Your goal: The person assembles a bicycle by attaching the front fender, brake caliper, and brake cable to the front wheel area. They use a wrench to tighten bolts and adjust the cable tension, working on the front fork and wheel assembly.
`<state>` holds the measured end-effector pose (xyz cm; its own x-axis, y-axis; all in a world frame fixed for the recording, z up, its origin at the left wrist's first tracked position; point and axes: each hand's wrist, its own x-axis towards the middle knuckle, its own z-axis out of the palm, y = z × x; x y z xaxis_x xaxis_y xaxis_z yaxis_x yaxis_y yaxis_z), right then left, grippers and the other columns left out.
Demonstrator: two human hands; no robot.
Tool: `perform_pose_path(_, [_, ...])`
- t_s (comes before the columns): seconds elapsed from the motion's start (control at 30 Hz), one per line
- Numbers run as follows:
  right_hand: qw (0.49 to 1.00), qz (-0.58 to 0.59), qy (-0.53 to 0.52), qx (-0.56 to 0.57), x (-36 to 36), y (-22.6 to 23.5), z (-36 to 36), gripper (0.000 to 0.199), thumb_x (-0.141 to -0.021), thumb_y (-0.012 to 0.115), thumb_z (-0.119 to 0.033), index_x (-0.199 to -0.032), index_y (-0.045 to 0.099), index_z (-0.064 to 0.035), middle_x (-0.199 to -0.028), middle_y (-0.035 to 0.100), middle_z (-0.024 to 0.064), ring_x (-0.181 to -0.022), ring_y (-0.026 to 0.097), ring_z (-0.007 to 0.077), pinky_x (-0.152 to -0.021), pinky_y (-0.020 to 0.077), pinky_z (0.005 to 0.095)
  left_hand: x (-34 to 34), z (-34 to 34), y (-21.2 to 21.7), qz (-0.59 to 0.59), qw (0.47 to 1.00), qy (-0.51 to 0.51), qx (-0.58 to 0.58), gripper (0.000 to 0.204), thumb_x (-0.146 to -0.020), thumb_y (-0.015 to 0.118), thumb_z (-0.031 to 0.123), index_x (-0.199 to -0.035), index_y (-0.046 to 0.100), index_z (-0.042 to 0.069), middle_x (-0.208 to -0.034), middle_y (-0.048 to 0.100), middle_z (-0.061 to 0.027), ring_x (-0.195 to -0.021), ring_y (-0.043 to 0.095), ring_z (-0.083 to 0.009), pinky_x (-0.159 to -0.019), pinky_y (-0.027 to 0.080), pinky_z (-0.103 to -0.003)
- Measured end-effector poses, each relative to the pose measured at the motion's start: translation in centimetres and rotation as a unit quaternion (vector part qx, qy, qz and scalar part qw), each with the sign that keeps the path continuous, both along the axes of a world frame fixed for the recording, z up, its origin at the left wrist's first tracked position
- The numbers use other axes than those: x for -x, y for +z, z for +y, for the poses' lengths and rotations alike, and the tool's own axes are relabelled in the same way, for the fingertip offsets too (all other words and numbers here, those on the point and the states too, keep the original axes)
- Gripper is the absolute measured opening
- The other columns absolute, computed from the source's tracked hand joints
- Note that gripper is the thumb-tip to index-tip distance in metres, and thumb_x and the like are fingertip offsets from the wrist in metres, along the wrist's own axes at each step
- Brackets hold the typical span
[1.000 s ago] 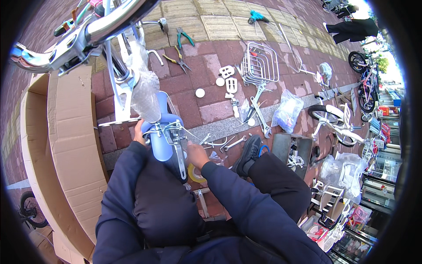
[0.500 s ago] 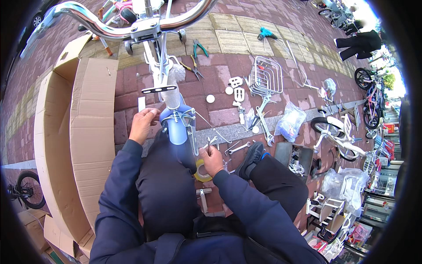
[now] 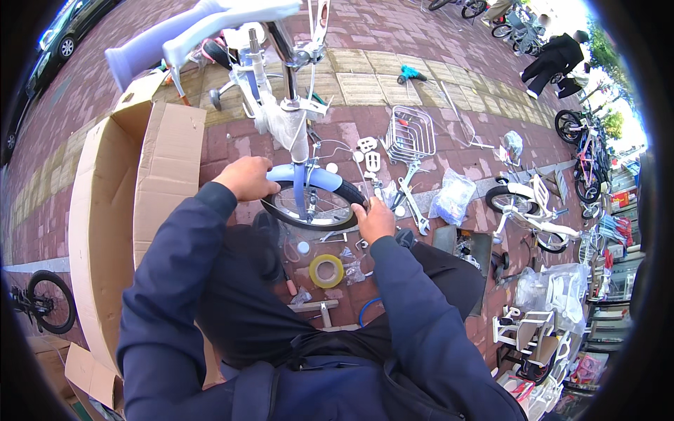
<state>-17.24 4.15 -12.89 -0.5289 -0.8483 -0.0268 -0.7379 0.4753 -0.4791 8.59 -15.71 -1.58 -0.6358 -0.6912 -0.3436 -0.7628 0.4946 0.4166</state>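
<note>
A child's bicycle stands before me, its front wheel (image 3: 319,223) turned sideways under a pale blue mudguard (image 3: 328,179). My left hand (image 3: 247,178) is closed at the left end of the wheel, thumb by the mudguard's edge. At the opposite end, my right hand (image 3: 375,219) has its thumb against the black tyre and its fingers curled; whether a tool is also in that palm is hidden. Above the wheel rise the wrapped fork head (image 3: 289,126) and a chrome stem. The handlebar carries a pale lilac grip (image 3: 158,45), upper left.
A long open cardboard box (image 3: 165,151) stands at my left. Beyond the wheel lie pedals (image 3: 372,161), a wire basket (image 3: 411,133), a large wrench (image 3: 415,203) and a teal power drill (image 3: 411,74). Yellow tape (image 3: 326,271) lies between my feet. A white bicycle (image 3: 533,210) rests at right.
The handlebar and front wheel have swung round, so the wheel now lies crosswise. Both hands have moved up and right onto its ends. The small wrench in my right hand no longer shows.
</note>
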Motion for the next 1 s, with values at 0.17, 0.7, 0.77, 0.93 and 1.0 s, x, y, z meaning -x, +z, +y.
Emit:
perform_pose_path(0.17, [0.97,-0.119,0.195,-0.089,-1.7,-5.5,2.3,0.027,-0.094,0.063,-0.027,-0.098,0.063,-0.0011,-0.089,0.068,0.0263,-0.089,0.064,0.0474,-0.08,0.049,0.0557,2.2,3.1,-4.0,0.005,0.998,0.053,0.026,0.076,-0.08,0.077,0.039,-0.138,0.051,-0.001,-0.139,0.053,-0.0229,-0.127,0.054,-0.038,-0.106,0.045,-0.044])
perform_pose_path(0.7, [0.911,0.083,0.334,-0.228,-3.9,-7.2,-3.8,0.022,-0.089,0.055,-0.019,-0.093,0.074,-0.0084,-0.089,0.075,0.0137,-0.085,0.073,0.0333,-0.07,0.0581,0.0468,5.9,-0.8,-6.9,0.032,0.997,0.03,-0.067,0.066,-0.071,0.085,0.041,-0.12,0.065,0.002,-0.109,0.07,-0.0217,-0.107,0.067,-0.039,-0.095,0.051,-0.044])
perform_pose_path(0.77, [0.906,0.083,0.341,-0.237,-4.0,-6.9,-4.5,0.023,-0.088,0.057,-0.017,-0.094,0.078,-0.0092,-0.094,0.076,0.0112,-0.087,0.074,0.0308,-0.072,0.0592,0.0433,5.9,-0.7,-7.0,0.032,0.998,0.021,-0.054,0.066,-0.071,0.085,0.041,-0.12,0.065,0.003,-0.109,0.07,-0.0215,-0.106,0.067,-0.0394,-0.094,0.051,-0.044])
perform_pose_path(0.93, [0.916,0.057,0.31,-0.249,-3.4,-7.4,-4.1,0.025,-0.09,0.053,-0.019,-0.096,0.074,-0.0063,-0.092,0.075,0.0148,-0.085,0.074,0.0327,-0.071,0.0588,0.0459,6.0,-0.4,-6.1,0.027,0.998,0.023,-0.051,0.065,-0.071,0.084,0.042,-0.121,0.065,0.006,-0.11,0.07,-0.02,-0.109,0.065,-0.038,-0.101,0.045,-0.046])
perform_pose_path(1.0, [0.917,0.063,0.307,-0.245,-3.1,-8.3,-3.5,0.026,-0.09,0.051,-0.02,-0.097,0.071,-0.0055,-0.091,0.075,0.0159,-0.085,0.074,0.0333,-0.07,0.0585,0.0467,6.1,0.0,-5.7,0.023,0.998,0.03,-0.048,0.065,-0.071,0.084,0.043,-0.122,0.065,0.007,-0.112,0.07,-0.0193,-0.112,0.064,-0.037,-0.103,0.042,-0.047])
